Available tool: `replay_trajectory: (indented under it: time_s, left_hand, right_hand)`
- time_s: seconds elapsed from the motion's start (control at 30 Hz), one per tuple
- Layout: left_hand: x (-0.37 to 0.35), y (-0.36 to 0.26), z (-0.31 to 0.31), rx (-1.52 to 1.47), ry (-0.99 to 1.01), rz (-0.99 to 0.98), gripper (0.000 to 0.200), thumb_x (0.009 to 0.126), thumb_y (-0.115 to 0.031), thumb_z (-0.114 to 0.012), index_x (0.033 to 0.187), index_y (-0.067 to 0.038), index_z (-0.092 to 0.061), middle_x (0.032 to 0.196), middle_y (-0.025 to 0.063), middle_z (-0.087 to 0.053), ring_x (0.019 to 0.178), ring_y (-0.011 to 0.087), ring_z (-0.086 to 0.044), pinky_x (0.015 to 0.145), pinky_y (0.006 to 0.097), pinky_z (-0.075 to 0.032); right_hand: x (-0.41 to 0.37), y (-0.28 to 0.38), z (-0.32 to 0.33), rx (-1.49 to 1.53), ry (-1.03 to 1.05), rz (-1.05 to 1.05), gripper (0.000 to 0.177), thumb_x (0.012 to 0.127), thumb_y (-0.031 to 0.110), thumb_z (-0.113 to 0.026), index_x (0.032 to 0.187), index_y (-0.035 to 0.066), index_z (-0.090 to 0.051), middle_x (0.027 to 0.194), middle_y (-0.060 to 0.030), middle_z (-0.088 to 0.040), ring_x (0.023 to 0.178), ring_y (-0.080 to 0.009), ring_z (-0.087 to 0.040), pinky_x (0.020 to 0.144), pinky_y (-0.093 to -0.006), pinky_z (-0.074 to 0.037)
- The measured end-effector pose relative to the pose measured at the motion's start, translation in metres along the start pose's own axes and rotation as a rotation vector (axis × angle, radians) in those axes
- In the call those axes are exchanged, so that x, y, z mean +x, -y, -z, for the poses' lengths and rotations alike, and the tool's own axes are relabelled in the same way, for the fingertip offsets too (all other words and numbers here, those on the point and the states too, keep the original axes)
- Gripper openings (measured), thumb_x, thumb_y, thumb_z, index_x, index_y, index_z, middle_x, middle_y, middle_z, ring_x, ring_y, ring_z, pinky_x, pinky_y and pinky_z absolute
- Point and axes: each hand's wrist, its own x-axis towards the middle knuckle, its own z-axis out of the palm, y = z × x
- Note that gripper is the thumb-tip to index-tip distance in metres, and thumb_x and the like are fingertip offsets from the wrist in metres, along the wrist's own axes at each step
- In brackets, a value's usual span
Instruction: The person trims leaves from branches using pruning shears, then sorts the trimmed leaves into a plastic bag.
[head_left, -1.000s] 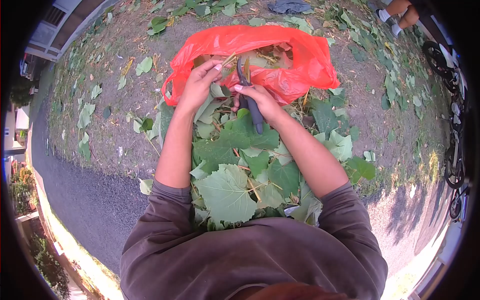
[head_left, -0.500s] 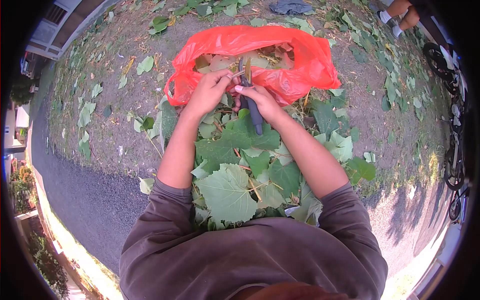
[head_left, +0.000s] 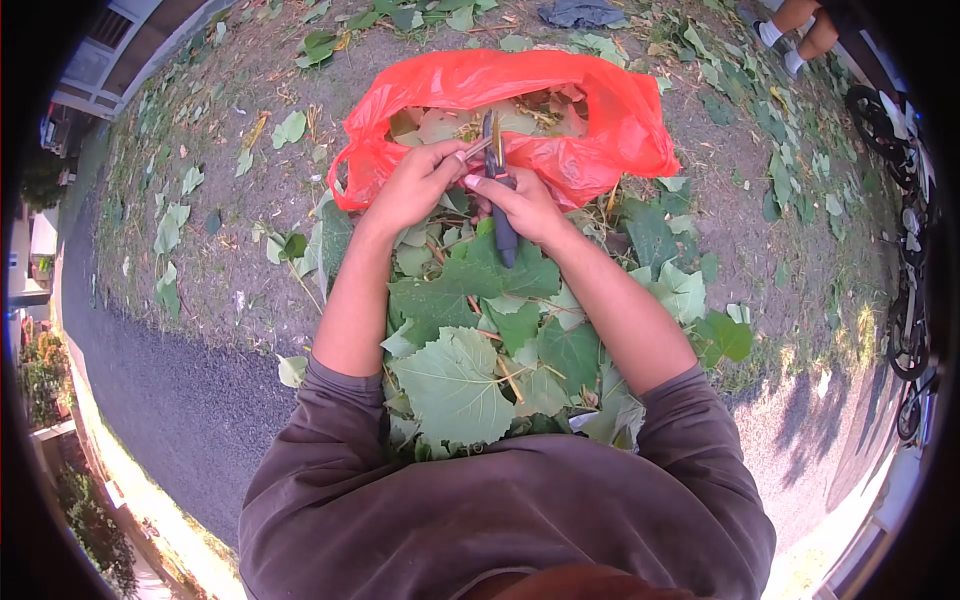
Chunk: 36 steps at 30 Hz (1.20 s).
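Note:
Pruning shears (head_left: 506, 240) with dark handles are gripped in my right hand (head_left: 528, 206), their blades pointing away from me. My left hand (head_left: 412, 190) is closed in a pinch on a thin brown stem (head_left: 479, 148), whose end lies at the blades. Just beyond both hands spreads an open red plastic bag (head_left: 625, 145) with pale leaf pieces (head_left: 440, 126) inside. Below my hands, large green leaves (head_left: 455, 385) are heaped close to my body. The fingertips of my right hand are partly hidden behind the shears.
Loose leaves (head_left: 172, 228) lie scattered over the dirt ground (head_left: 250, 190). A dark cloth-like piece (head_left: 582, 13) rests beyond the bag. At the upper right are another person's legs (head_left: 805, 28), with bicycles (head_left: 905, 230) along the right edge. Paved asphalt (head_left: 190, 400) runs at the lower left.
The shears have turned slightly, with the handle end shifting left. Their blades look nearer together around the stem. My left hand has barely moved, and the bag stays in place.

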Motion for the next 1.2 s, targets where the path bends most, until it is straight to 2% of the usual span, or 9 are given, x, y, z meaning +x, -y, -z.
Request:
replay_trajectory:
  time_s: [0.1,0.17,0.23,0.3,0.4,0.57,0.73,0.83,1.2]
  left_hand:
    - [-0.002,-0.003,-0.002,0.019,-0.056,0.011,0.03,0.113,-0.021,-0.052,0.131,-0.003,-0.067,0.088,-0.0055,-0.056,0.079,0.006,-0.049,0.073,0.0257,-0.043]
    - [-0.001,-0.004,-0.002,0.022,-0.064,-0.023,0.029,0.113,-0.022,-0.052,0.13,-0.003,-0.066,0.087,-0.0058,-0.056,0.079,0.0059,-0.049,0.072,0.0254,-0.042]
    - [0.0,-0.006,-0.002,0.024,-0.074,-0.057,0.028,0.113,-0.022,-0.052,0.129,-0.004,-0.066,0.087,-0.0061,-0.055,0.079,0.0057,-0.049,0.072,0.0251,-0.042]
    - [0.0,-0.007,-0.002,-0.022,-0.151,-0.065,0.023,0.11,-0.014,-0.053,0.125,-0.001,-0.064,0.094,0.0019,-0.067,0.088,0.0087,-0.059,0.082,0.0293,-0.05]
    - [0.005,0.003,0.003,-0.098,-0.265,-0.038,0.019,0.109,-0.011,-0.054,0.124,-0.002,-0.061,0.094,0.0005,-0.066,0.087,0.0086,-0.059,0.083,0.0284,-0.05]
    - [0.006,-0.001,0.001,-0.184,-0.256,-0.073,0.018,0.108,-0.009,-0.053,0.123,-0.002,-0.059,0.094,0.0012,-0.063,0.09,0.0091,-0.059,0.086,0.0281,-0.049]
    - [0.004,-0.002,-0.003,-0.196,-0.158,-0.068,0.016,0.106,-0.002,-0.054,0.121,-0.001,-0.058,0.103,0.0052,-0.069,0.098,0.0129,-0.065,0.09,0.0305,-0.052]
    - [0.002,0.0,-0.005,-0.118,-0.083,-0.066,0.015,0.11,-0.008,-0.055,0.124,-0.003,-0.057,0.103,0.0031,-0.068,0.098,0.0101,-0.064,0.09,0.0285,-0.051]
    - [0.001,-0.006,-0.007,-0.139,-0.106,-0.106,0.014,0.112,-0.011,-0.056,0.123,-0.003,-0.058,0.106,0.0043,-0.071,0.1,0.0118,-0.066,0.091,0.0312,-0.052]
  right_hand:
    - [-0.001,0.003,0.0,-0.047,-0.023,0.0,0.03,0.102,0.032,-0.073,0.092,0.004,-0.072,0.076,0.0007,-0.064,0.072,-0.0088,-0.061,0.068,-0.0292,-0.05]
    - [-0.002,0.003,0.003,-0.043,-0.012,-0.06,0.019,0.102,0.02,-0.07,0.103,0.001,-0.07,0.081,-0.0019,-0.062,0.071,-0.0115,-0.06,0.073,-0.0324,-0.058]
    - [-0.003,0.0,-0.001,0.011,-0.016,-0.044,0.02,0.102,0.02,-0.069,0.104,0.0,-0.069,0.081,-0.003,-0.063,0.073,-0.0127,-0.062,0.073,-0.0324,-0.057]
    - [-0.002,0.002,-0.003,0.064,-0.015,-0.025,0.021,0.101,0.02,-0.069,0.104,0.0,-0.069,0.082,-0.004,-0.064,0.074,-0.0138,-0.064,0.073,-0.0324,-0.057]
    - [-0.002,0.01,-0.005,0.178,0.006,-0.1,0.027,0.1,0.026,-0.071,0.101,0.0,-0.068,0.082,-0.0055,-0.066,0.077,-0.0164,-0.068,0.073,-0.0315,-0.054]
    - [-0.001,0.008,-0.003,0.139,0.068,-0.08,0.037,0.102,0.036,-0.07,0.101,-0.001,-0.067,0.083,-0.0077,-0.067,0.08,-0.0203,-0.071,0.081,-0.0352,-0.057]
    - [-0.004,0.012,-0.004,0.152,0.076,-0.058,0.035,0.104,0.032,-0.068,0.115,-0.001,-0.066,0.086,-0.0072,-0.068,0.081,-0.0199,-0.071,0.082,-0.0362,-0.057]
    - [-0.003,0.01,-0.003,0.145,0.052,-0.07,0.034,0.104,0.031,-0.068,0.115,-0.001,-0.066,0.086,-0.0071,-0.068,0.08,-0.0198,-0.071,0.081,-0.0364,-0.057]
    - [0.0,-0.005,0.002,-0.077,-0.003,-0.007,0.031,0.102,0.029,-0.073,0.106,-0.001,-0.067,0.082,-0.0021,-0.065,0.073,-0.0118,-0.062,0.068,-0.0298,-0.05]
